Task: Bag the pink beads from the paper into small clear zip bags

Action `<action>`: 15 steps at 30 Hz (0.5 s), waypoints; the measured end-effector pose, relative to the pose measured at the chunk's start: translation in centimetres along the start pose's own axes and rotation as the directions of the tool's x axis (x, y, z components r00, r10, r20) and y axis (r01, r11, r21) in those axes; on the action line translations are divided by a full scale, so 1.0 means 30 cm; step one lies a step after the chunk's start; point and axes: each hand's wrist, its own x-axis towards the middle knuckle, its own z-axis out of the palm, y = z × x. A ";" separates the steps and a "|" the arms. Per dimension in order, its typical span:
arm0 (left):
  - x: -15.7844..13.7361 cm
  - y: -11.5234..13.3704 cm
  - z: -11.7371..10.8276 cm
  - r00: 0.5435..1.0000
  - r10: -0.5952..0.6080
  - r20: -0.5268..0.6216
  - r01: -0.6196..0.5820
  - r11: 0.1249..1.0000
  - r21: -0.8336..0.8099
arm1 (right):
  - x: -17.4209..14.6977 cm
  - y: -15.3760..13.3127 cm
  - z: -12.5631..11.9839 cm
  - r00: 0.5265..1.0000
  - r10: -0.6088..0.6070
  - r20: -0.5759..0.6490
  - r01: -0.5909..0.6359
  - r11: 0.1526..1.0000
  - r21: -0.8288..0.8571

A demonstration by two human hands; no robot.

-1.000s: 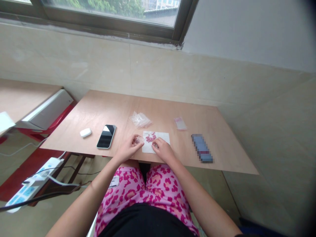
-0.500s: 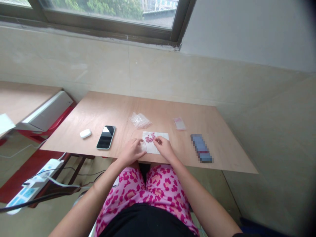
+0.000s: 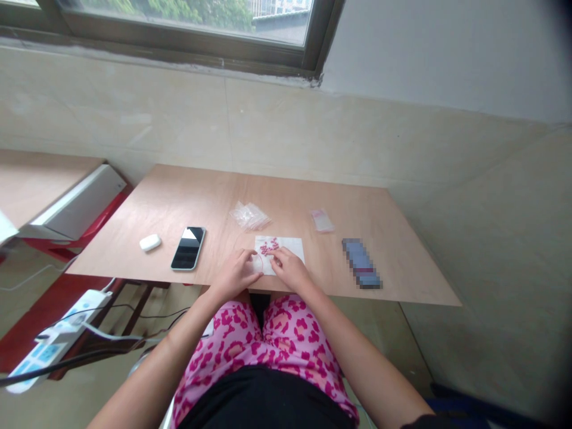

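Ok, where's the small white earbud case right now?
In the head view, the small white earbud case lies on the left part of the wooden table, just left of the black smartphone and well clear of both hands.

The place looked like a plain room in a home or small makeshift workroom rather than a fitted shop or lab. A bare plywood table [image 3: 187,196] stood against a beige tiled wall [image 3: 179,119] under a dark-framed window [image 3: 179,24] with trees outside. A black smartphone [image 3: 188,248], a white power strip [image 3: 49,342] on the floor and pink patterned clothing [image 3: 268,339] pointed to an informal setting.
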 end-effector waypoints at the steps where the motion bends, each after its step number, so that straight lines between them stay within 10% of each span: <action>1: 0.001 -0.001 0.000 1.000 0.000 -0.005 0.000 1.000 0.003 | -0.002 -0.004 0.004 1.000 -0.017 0.019 0.018 0.999 -0.037; 15: 0.000 -0.013 -0.004 0.999 0.019 -0.029 -0.017 0.999 0.043 | -0.012 -0.016 0.003 0.995 -0.064 0.078 0.073 0.989 -0.125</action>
